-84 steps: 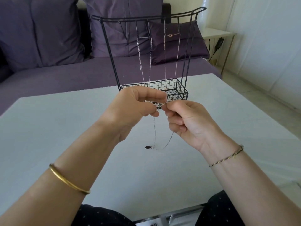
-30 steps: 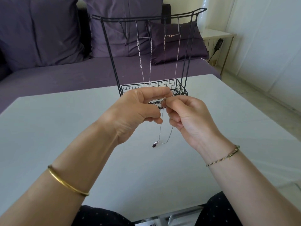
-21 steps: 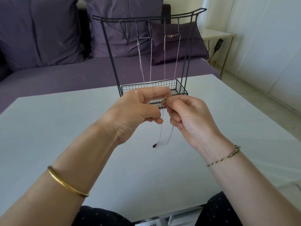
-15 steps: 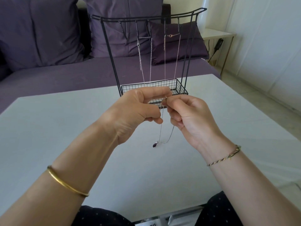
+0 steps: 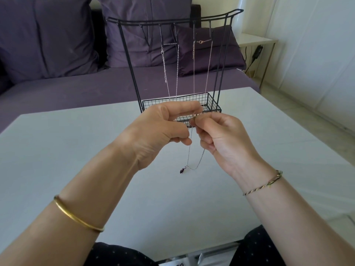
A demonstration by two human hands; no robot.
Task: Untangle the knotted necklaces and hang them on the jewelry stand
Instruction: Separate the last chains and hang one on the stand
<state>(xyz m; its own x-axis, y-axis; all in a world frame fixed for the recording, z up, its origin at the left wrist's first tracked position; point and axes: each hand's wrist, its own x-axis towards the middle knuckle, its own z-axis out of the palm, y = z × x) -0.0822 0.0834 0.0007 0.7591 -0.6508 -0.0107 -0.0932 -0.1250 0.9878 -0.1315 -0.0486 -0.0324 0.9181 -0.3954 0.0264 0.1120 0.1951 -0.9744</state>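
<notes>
Necklace [image 5: 189,150] thin, silvery, with dark pendant [image 5: 181,171]

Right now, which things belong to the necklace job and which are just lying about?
Job: left hand and right hand, both pinching the pendant necklace; black wire jewelry stand; two hung necklaces.
Lying about: purple cushions; purple sofa; gold bangle; braided bracelet; side table.

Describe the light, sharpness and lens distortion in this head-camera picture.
Head view: soft daylight, seemingly from the right, where the wall is nearly washed out; no hard shadows or glare on the white table; wide-angle bending tilts the posts of the jewelry stand and curves the table edge; the left hand, right hand and pinched necklace look sharp, and its dark pendant is small but clear.
</notes>
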